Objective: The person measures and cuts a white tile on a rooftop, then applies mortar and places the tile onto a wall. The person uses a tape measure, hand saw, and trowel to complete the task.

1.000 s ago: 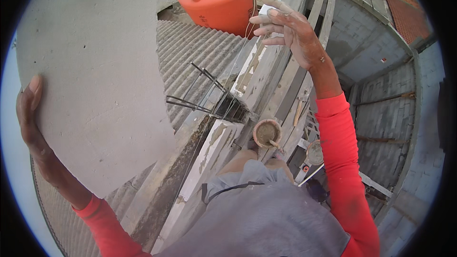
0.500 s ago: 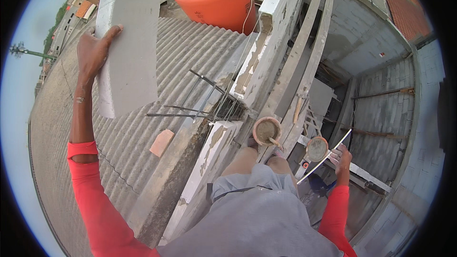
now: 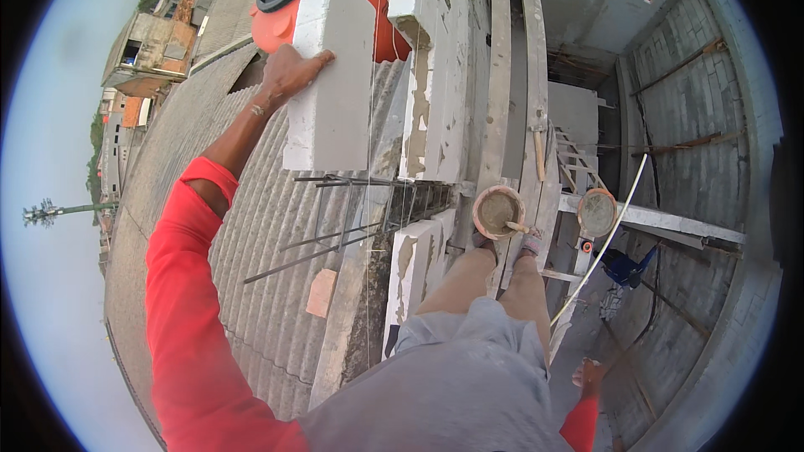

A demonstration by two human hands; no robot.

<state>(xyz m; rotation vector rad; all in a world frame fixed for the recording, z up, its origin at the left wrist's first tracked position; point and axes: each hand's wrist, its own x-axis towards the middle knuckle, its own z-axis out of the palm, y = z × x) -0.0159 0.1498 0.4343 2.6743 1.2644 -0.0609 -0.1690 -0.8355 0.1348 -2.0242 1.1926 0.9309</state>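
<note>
My left hand [image 3: 295,75] is closed on the left edge of a thick, pale grey lightweight concrete block [image 3: 335,88]. Its thumb lies over the front face, and the fingers are hidden behind. The block stands upright in the air above the corrugated roof, just left of a block wall [image 3: 448,75] with mortar on its side. Low at the right hangs my right hand [image 3: 589,372], fingers loosely bent and apart, with nothing visible in it. At my feet, a round tub of mortar [image 3: 496,205] holds a trowel [image 3: 515,226].
Rebar [image 3: 335,238] juts from the wall gap over the corrugated roof [image 3: 260,259]. Long planks [image 3: 498,59] run ahead beside a deep drop on the right. A second tub [image 3: 597,212], a pale thin rod [image 3: 610,238] and an orange tank [image 3: 276,25] are nearby.
The block in my left hand has come rightward, closer to the wall, and now appears upright. My right hand has dropped lower, away from the pale rod. The whole view has turned.
</note>
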